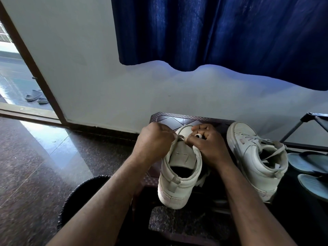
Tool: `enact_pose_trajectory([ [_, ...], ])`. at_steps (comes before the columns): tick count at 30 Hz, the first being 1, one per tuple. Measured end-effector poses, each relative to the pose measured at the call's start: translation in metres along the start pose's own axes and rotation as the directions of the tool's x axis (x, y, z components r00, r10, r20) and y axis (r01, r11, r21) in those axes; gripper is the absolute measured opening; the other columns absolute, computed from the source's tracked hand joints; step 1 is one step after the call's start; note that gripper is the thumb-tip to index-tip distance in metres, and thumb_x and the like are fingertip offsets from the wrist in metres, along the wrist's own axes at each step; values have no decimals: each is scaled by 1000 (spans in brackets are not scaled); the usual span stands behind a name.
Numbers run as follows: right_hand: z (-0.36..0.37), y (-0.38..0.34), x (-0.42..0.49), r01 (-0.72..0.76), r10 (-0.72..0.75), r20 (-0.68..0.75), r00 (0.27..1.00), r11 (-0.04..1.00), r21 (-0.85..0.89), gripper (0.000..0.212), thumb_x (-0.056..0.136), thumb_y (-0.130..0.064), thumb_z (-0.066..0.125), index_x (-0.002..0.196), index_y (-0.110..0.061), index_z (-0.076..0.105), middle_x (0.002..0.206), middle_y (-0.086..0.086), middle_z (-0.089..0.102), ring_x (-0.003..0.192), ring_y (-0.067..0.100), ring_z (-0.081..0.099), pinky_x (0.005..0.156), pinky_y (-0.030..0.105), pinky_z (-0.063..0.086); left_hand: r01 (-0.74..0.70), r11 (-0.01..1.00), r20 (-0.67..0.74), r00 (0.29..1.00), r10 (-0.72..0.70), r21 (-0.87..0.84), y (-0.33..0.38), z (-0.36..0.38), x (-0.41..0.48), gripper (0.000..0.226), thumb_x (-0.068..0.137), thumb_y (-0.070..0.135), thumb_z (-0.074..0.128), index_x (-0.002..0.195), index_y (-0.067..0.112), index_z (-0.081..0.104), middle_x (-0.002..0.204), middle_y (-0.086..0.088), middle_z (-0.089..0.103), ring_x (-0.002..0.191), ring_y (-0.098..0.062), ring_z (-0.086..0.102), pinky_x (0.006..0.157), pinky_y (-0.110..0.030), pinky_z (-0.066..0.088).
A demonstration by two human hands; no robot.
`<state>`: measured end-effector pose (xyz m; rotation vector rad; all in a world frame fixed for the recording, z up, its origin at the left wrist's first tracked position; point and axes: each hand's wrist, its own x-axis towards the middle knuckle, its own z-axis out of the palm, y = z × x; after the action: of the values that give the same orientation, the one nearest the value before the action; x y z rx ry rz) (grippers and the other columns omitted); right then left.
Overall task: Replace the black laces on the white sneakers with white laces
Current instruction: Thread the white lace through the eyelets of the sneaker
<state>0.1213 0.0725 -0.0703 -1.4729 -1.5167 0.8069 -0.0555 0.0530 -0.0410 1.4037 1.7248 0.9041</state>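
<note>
A white high-top sneaker point(179, 176) stands on a dark patterned stool point(188, 118), its toe towards the wall. My left hand point(154, 139) pinches a white lace point(174, 144) near the sneaker's front eyelets. Beside it, my right hand point(205, 141) grips the sneaker's right upper edge and pinches the lace there; a white ring shows on one finger. The tongue is bare and most eyelets carry no lace. A second white sneaker point(253, 157), threaded with a white lace, sits to the right. No black lace is visible.
A blue curtain point(221, 32) hangs over the white wall behind. Dark sandals point(308, 162) lie at the right beside a black rack frame point(301, 125). A dark round mat point(79, 194) lies on the polished floor at left. Grey slippers point(35, 97) rest beyond the open doorway.
</note>
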Motion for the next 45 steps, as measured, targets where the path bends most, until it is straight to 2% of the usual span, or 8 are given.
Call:
enact_pose_trajectory([
  [13,14,1,-2,53,-53,-99,994,999,-3,17,74,-34,88,65,-34,73,96,-18,62,107,13,64,108,51,45,135,931,113,988,-102,-338,-7,0,3,45,81,53,74,87,8,78,73,-7,71,63,-20,62,65,-32,50],
  [18,11,0,-3,75,-77,-89,993,997,-21,24,78,-34,85,62,-40,67,101,-16,62,108,11,63,111,50,41,177,866,201,975,-91,-467,-13,11,9,9,91,18,79,90,9,80,86,-12,78,72,-20,69,74,-31,58],
  [23,9,1,-4,98,-100,-75,992,995,-27,18,76,-53,73,65,-47,61,102,-18,59,115,17,61,111,49,42,170,880,181,979,-98,-444,-13,20,12,15,67,30,85,72,17,79,79,-9,74,76,-22,65,83,-45,58],
  [27,4,6,-5,151,-151,-29,988,989,-11,25,84,-49,71,60,-42,65,98,-23,62,112,12,63,112,53,39,123,883,-95,978,-185,-453,-22,9,26,28,68,38,76,72,10,74,77,-10,72,71,-28,69,73,-57,60],
  [30,2,9,-5,154,-154,-13,988,988,-6,22,83,-54,63,71,-39,73,104,-19,67,114,10,63,112,51,40,41,737,-286,906,-312,-675,-23,-11,37,23,103,20,58,81,14,62,89,-12,68,61,-23,68,55,-37,59],
  [34,-1,10,-5,183,-184,16,983,983,4,38,86,-48,61,89,-17,82,105,-18,71,112,4,64,110,40,43,-71,982,-346,938,5,-177,-27,-10,32,12,87,43,70,96,35,68,101,0,75,90,-29,72,82,-42,59],
  [38,-9,14,-6,165,-167,23,986,984,68,20,97,-24,66,90,-16,82,101,-22,72,103,-10,64,93,24,47,-362,914,-68,923,379,183,-16,4,22,12,86,28,79,86,40,76,95,24,67,100,-3,55,100,-37,38],
  [45,-13,22,-8,96,-104,62,993,989,109,21,100,-20,62,89,-22,80,117,-21,73,111,-4,66,103,33,50,-322,899,43,945,324,297,-24,10,30,21,87,52,70,82,32,72,109,12,65,119,-18,55,107,-34,30],
])
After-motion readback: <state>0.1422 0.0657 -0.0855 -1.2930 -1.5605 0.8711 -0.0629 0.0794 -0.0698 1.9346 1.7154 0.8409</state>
